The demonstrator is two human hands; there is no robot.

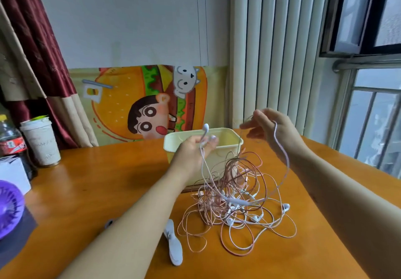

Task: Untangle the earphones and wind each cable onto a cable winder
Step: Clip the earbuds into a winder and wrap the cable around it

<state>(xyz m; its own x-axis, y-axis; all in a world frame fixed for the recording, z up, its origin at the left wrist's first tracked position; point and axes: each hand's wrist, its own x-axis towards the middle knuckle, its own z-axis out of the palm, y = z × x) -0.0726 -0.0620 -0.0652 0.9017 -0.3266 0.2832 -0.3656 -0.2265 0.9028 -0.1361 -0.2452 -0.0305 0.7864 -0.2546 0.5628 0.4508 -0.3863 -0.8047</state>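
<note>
My left hand (193, 150) is raised in front of the cream tub's (225, 130) left corner. Its thumb and fingertips are clamped on the stem of a white earbud (205, 129), which stands nearly upright with its head just above the tub's rim. From that pinch the white cable (202, 166) drops almost straight down into the tangle (234, 205), which lies heaped on the table (97, 181) just in front of the tub, some strands climbing toward the tub's right corner.

My right hand (275, 131) hangs level with the tub's rim, off its right side. A pink cable (284, 155) is draped over the back of it and swings down in a long curve into the right edge of the heap. The fingertips are blurred; a thin strand runs by them, but I cannot tell whether they pinch it or are simply parted around it.

What matters for my next pull is that the heap sits below and between my two hands, nearer my left. The white cable's long axis is close to vertical, so I judge that lifting the earbud up and away from the tub would draw that line clear, while the right hand keeps the pink one aside.

The cable winder (173, 244) lies flat on the table well in front of the tub, off its left corner and beside the heap's near edge. It is closer to my left arm and carries no cable yet.
</note>
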